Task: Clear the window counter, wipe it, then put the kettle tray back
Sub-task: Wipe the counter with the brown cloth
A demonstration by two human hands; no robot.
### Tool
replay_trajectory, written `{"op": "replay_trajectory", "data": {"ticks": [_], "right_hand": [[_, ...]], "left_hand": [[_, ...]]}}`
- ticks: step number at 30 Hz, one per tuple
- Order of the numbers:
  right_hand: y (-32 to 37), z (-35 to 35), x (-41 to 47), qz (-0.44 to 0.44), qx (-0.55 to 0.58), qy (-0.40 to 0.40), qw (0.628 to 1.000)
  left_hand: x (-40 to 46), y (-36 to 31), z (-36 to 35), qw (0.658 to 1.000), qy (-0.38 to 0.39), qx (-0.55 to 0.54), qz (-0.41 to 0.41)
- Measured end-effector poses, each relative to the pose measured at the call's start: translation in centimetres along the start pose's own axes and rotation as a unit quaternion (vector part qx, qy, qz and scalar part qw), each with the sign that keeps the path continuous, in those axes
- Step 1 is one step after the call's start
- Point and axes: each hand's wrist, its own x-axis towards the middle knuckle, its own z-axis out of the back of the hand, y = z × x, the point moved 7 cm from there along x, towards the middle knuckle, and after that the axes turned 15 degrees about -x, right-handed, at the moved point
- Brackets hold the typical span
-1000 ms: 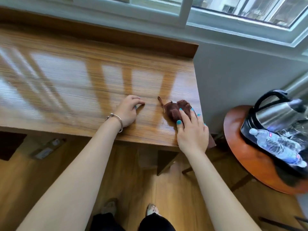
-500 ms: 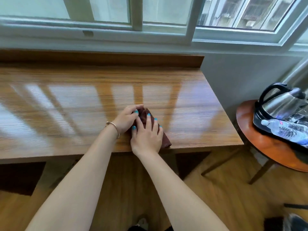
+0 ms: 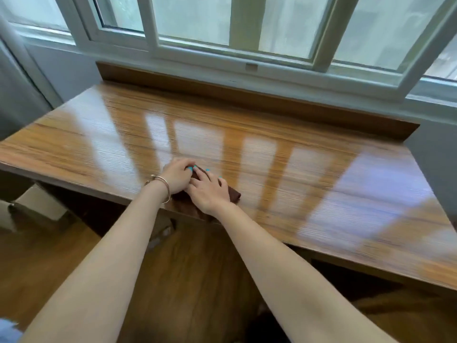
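One glossy wooden window counter [image 3: 309, 174] with a fine brown grain fills the middle of the view, and pale reflections of the window bars run across its top. One raised wooden back strip [image 3: 247, 95] lines its far edge, toward 12 o'clock, under one white-framed sliding window [image 3: 222, 53].

One small dark brown cloth [image 3: 233, 194] lies on the counter near the front edge, a little toward 9 o'clock from the centre of the top. Two bare hands are on it, side by side and touching. The right hand [image 3: 210, 191] lies flat on the cloth with its fingers straight and slightly spread, pressing down; a corner of the cloth sticks out at 3 o'clock of this hand. The left hand [image 3: 176, 178] sits at 9 o'clock of the right, fingers curled with the tips on the cloth's edge; whether they actually pinch the fabric cannot be told. Turquoise nail polish shows on both hands. One thin metal bangle [image 3: 164, 188] circles the left wrist.

Below the counter, toward 6 o'clock, is a brown wood-plank floor [image 3: 188, 280]. One pale cardboard box [image 3: 39, 206] sits under the counter at 8 o'clock. The kettle tray is out of view.
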Motion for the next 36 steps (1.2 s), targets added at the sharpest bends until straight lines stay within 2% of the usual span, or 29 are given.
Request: {"op": "replay_trajectory", "data": {"ticks": [2,3,7,12,16,20,23,25,29,33,36], "right_hand": [[-1.6,1.5,0.5,-0.001,0.139,-0.004,0.990],[-2.9,2.1,0.7,-0.015,0.156,-0.013,0.988],[-7.4,3.7,1.4,-0.123,-0.007,-0.013,0.992],[-6.8,3.8,4.6,-0.157,0.050,0.064,0.984],[-6.9,5.4,8.9,-0.108,0.055,0.092,0.988],[-7.8,9.2,14.4,-0.025,0.081,0.028,0.996],[-10.0,12.0,17.8,0.010,0.128,-0.020,0.991],[-11.6,13.6,19.0,0.016,0.171,-0.041,0.984],[-15.3,15.1,20.0,0.009,0.235,-0.090,0.968],[-18.1,13.8,19.5,-0.013,0.197,-0.061,0.978],[-18.6,13.0,19.1,-0.006,0.152,-0.076,0.985]], "left_hand": [[0.4,1.2,0.9,1.000,-0.002,0.004,0.018],[0.5,1.5,1.2,1.000,-0.007,0.002,0.030],[1.6,1.1,1.9,0.997,-0.024,0.027,0.067],[4.5,0.9,1.6,0.994,0.031,0.019,0.107],[7.7,0.4,1.9,0.995,0.048,-0.036,0.080],[11.9,-2.0,2.9,0.992,0.061,-0.084,0.069],[15.3,-3.7,4.4,0.985,0.023,-0.164,0.039],[17.0,-4.3,5.5,0.989,0.011,-0.149,-0.002],[19.9,-4.4,5.5,0.986,0.090,-0.130,-0.050],[21.7,-4.6,4.9,0.980,0.092,-0.144,-0.098],[22.8,-3.9,4.4,0.977,0.088,-0.132,-0.143]]}}
